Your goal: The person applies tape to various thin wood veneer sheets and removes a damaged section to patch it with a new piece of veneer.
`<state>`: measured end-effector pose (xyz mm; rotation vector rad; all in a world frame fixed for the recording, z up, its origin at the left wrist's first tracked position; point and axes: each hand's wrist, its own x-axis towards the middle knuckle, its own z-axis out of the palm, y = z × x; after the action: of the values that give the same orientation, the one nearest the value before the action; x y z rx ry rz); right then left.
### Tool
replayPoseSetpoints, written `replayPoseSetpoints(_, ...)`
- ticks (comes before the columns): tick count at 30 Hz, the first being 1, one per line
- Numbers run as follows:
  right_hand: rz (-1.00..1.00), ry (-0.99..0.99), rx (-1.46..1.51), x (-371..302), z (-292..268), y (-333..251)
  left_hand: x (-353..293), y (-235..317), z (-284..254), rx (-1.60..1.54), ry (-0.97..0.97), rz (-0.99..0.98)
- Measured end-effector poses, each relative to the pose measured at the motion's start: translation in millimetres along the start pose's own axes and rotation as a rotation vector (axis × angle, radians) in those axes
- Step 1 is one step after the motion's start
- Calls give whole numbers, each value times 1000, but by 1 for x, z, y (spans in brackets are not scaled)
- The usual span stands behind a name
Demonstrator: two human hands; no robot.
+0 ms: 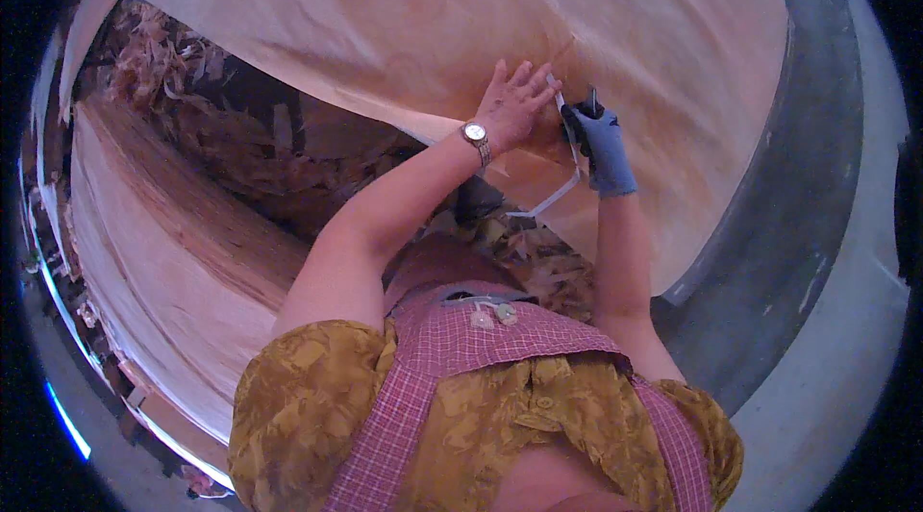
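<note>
— Where are your hands?

— My bare left hand (514, 103) lies flat, fingers spread, on the thin, smooth wood sheet (615, 22). Just beside it, my gloved right hand (596, 142) is closed around a small tool (569, 127) with a white strip (553, 199) hanging.

— And below the sheet?

— Curly wood scraps (240, 137).

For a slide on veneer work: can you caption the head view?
Bare left hand flat on a veneer sheet; gloved right hand holds a tool and white strip beside it.
</note>
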<state>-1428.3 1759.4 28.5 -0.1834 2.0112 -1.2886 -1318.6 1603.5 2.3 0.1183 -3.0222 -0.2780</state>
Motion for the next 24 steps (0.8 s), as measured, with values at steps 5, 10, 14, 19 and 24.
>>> replayPoseSetpoints(5,-103,57,-205,-27,3,30,5,6,0,33,-27,-15)
replayPoseSetpoints(10,-38,96,198,-75,-17,41,10,-4,3,-216,-43,-57)
replayPoseSetpoints(14,-12,118,294,-100,-32,58,-12,29,0,39,129,80)
replayPoseSetpoints(19,32,150,589,-117,-32,86,-30,47,30,-228,197,40)
replayPoseSetpoints(24,11,164,741,-135,-46,135,-28,46,30,-186,215,69)
